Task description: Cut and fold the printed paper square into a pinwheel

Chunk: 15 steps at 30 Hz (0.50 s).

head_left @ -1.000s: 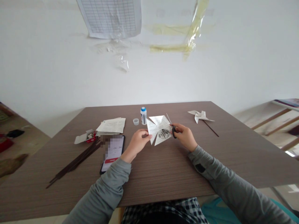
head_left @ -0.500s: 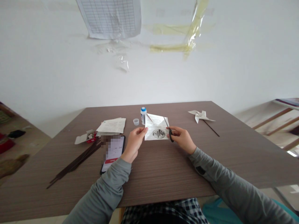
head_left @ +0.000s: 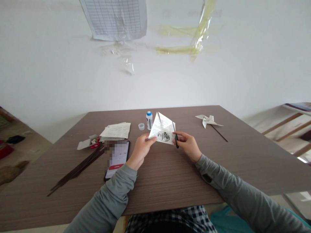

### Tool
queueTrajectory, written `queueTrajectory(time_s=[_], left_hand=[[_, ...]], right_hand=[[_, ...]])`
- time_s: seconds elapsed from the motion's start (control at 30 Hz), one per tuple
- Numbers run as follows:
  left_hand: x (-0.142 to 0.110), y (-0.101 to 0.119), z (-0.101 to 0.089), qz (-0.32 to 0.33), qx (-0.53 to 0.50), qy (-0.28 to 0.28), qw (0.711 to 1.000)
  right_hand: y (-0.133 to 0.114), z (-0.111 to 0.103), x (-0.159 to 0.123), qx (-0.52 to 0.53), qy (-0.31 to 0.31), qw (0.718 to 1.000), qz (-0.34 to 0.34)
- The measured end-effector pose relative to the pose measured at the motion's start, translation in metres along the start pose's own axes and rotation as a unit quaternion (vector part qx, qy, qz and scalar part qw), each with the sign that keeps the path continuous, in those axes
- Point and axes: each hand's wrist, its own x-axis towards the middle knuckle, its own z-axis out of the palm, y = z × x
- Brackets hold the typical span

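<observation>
Between my hands, above the table, is a square of printed paper (head_left: pixel 163 127) with a dark round picture near its lower edge. A slit runs in from its upper left corner. My left hand (head_left: pixel 141 148) pinches the paper at its lower left corner. In my right hand (head_left: pixel 188 144) is a pair of black scissors (head_left: pixel 176 139), held upright by the handles at the paper's right edge. The right fingers also touch the paper's lower right corner. Just behind the paper stands a white glue bottle (head_left: pixel 149 120) with a blue top, its clear cap (head_left: pixel 141 126) beside it.
A paper pinwheel (head_left: pixel 208 121) on a brown stick lies at the right. To the left are stacked paper sheets (head_left: pixel 116 130), a small open red box (head_left: pixel 94 142), a bundle of dark sticks (head_left: pixel 75 170) and a phone (head_left: pixel 118 158). The white wall borders the table's far edge.
The paper has turned clockwise in my hands, its upper left corner now higher. My left hand has shifted slightly to the right. The scissors stay at the right edge.
</observation>
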Motion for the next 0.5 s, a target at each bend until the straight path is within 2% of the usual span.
queueTrajectory(time_s=[0.17, 0.27, 0.43, 0.5], left_hand=[[0.002, 0.006, -0.005, -0.004, 0.007, -0.035, 0.999], [0.002, 0.002, -0.004, -0.036, -0.011, -0.013, 0.999], [-0.002, -0.005, 0.007, -0.059, -0.116, 0.017, 0.991], [-0.007, -0.003, 0.013, -0.048, -0.161, -0.023, 0.985]], right_hand=[[-0.001, -0.003, 0.001, 0.005, 0.010, 1.000, 0.001], [-0.003, -0.004, 0.000, 0.010, 0.006, 1.000, 0.008], [-0.006, 0.002, -0.004, 0.031, 0.024, 0.999, 0.008], [-0.006, 0.005, -0.005, 0.044, 0.047, 0.998, 0.002]])
